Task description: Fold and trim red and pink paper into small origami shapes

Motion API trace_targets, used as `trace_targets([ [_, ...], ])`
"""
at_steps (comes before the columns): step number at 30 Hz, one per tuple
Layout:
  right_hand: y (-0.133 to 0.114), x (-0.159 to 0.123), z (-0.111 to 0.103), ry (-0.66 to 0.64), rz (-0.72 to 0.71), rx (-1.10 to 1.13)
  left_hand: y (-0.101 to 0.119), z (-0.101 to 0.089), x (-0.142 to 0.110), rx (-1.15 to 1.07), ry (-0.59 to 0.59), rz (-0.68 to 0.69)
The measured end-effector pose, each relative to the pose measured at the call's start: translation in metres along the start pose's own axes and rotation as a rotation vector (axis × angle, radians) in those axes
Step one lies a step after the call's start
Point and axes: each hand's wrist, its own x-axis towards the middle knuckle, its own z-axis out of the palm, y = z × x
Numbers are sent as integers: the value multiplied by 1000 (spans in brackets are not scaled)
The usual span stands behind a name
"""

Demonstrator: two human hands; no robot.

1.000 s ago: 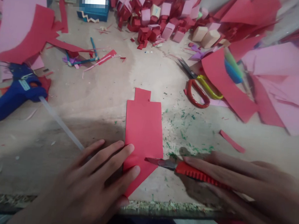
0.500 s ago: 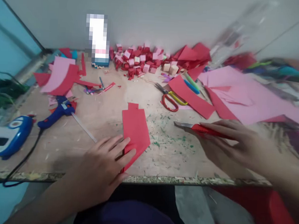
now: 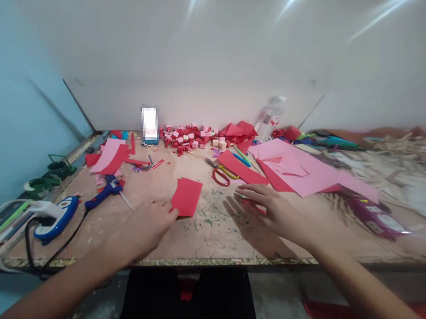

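My left hand (image 3: 156, 217) is at the left edge of a small red paper piece (image 3: 187, 197), its fingers curled and closed on that edge. The paper has a roughly rectangular outline and lies on the worktable (image 3: 208, 247). To the right, my right hand (image 3: 267, 205) hovers low with fingers stretched and spread. Beneath those fingers shows part of a red-handled craft knife (image 3: 256, 207); its blade is hidden. Red and yellow-handled scissors (image 3: 222, 174) rest just beyond, beside a red paper strip (image 3: 239, 166).
Red and pink paper cubes (image 3: 191, 138) are heaped by the back wall, near a phone (image 3: 150, 127) and a plastic bottle (image 3: 270, 118). A blue glue gun (image 3: 106, 192) and a blue-white power strip (image 3: 58, 220) lie left. Pink sheets (image 3: 305, 169) spread at right.
My view has tilted up. The left hand has gone from lying flat on the red paper to gripping its edge, and the paper's outline looks shorter. My right hand has moved inward, over the knife.
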Motion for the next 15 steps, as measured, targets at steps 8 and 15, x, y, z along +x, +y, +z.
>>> trace_targets([
  [8, -27, 110, 13, 270, 220, 1017, -64, -8, 57, -1139, 584, -134],
  [15, -19, 130, 51, -99, 206, 1314, -86, 47, 86, -1777, 565, -349],
])
